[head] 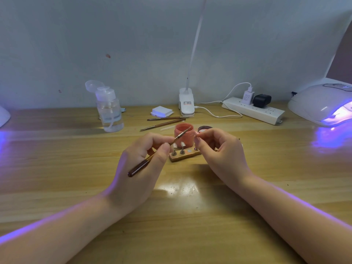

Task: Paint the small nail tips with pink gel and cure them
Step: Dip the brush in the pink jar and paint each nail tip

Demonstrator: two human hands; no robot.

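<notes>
My left hand (pixel 142 164) grips a thin brown brush (pixel 150 159), whose tip reaches over the open pink gel jar (pixel 184 137). My right hand (pixel 221 149) pinches a small pink nail tip on a stand (pixel 197 134) just right of the jar. In front of the jar lies a wooden holder (pixel 183 157) with two clear nail tips (pixel 182 144) standing on pegs, one bare metal disc and another peg near my right fingers. The jar's dark lid (pixel 204 128) lies behind my right hand.
A lit UV lamp (pixel 323 105) glows violet at the far right; another lamp's edge (pixel 3 116) shows at far left. A clear pump bottle (pixel 109 109), two spare brushes (pixel 165 121), white wipes (pixel 162 111), a clip lamp (pixel 186 103) and a power strip (pixel 253 109) line the back of the wooden table (pixel 76 159).
</notes>
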